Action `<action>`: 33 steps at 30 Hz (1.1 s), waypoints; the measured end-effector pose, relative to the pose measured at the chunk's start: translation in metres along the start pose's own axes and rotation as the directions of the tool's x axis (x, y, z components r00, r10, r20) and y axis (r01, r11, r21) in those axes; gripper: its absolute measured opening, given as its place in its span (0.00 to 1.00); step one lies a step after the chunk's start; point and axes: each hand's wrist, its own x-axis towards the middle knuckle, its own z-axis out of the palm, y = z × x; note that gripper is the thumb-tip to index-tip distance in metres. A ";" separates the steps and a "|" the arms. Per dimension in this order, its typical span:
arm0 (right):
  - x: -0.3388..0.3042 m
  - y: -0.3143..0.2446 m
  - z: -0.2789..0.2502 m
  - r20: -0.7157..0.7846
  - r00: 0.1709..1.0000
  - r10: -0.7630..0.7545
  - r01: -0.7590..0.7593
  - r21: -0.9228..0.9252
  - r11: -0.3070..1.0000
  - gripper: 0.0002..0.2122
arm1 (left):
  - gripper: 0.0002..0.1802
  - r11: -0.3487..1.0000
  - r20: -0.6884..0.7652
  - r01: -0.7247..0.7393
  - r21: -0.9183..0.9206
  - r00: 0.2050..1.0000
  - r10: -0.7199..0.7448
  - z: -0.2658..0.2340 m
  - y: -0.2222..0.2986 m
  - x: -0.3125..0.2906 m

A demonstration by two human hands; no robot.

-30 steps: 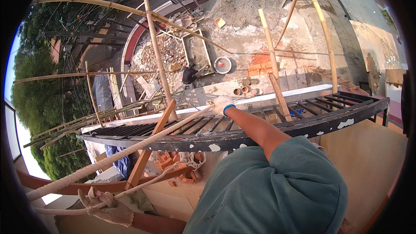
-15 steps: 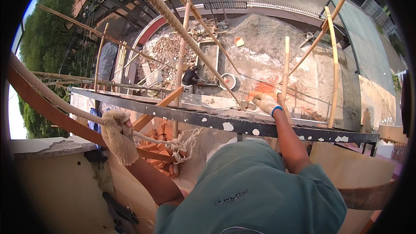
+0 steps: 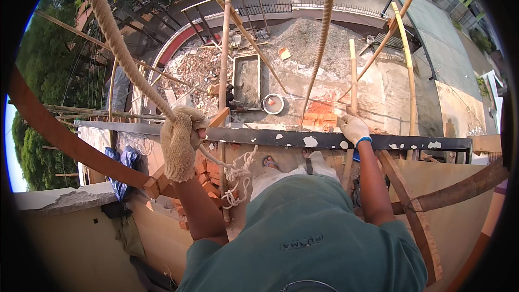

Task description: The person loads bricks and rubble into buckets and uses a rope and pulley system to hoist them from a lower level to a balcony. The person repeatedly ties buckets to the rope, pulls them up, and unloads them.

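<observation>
My left hand [image 3: 184,143], in a knitted beige work glove, is closed around a thick twisted rope [image 3: 116,40]. The rope rises from the fist to the upper left. Its slack end runs down to a loose tangle [image 3: 238,176] beside my legs. My right hand [image 3: 354,128], gloved with a blue cuff, lies at the black paint-chipped rail [image 3: 254,136], by an upright bamboo pole [image 3: 353,75]. Its fingers look curled; what they hold is hidden. A second rope length [image 3: 323,27] hangs beyond the rail and reaches down near stacked orange bricks [image 3: 321,119].
Bamboo scaffold poles [image 3: 224,48] stand beyond the rail. Far below, a person [image 3: 230,94] crouches by a mixing trough [image 3: 247,81] and a round white tub [image 3: 272,104]. A gravel heap [image 3: 319,38] lies behind. Broken bricks [image 3: 208,173] are piled at my left.
My left hand has moved right and slightly up with the rope. The far rope length now hangs steeper and farther right. My right hand has shifted right, closer to the rail.
</observation>
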 end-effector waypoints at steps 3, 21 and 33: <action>-0.022 -0.029 0.006 -0.191 0.980 0.053 -0.053 0.002 0.999 0.19 | 0.23 0.994 0.209 0.108 -0.022 0.973 -0.101 -0.007 -0.040 0.003; -0.030 -0.126 0.057 -0.390 0.919 -0.052 -0.027 -0.194 0.981 0.16 | 0.26 0.587 0.758 -0.645 0.490 0.648 0.079 0.008 -0.252 0.027; -0.031 -0.139 0.048 -0.342 0.937 -0.075 0.025 -0.149 0.988 0.13 | 0.20 0.695 0.748 -0.504 0.513 0.659 -0.074 0.015 -0.254 0.027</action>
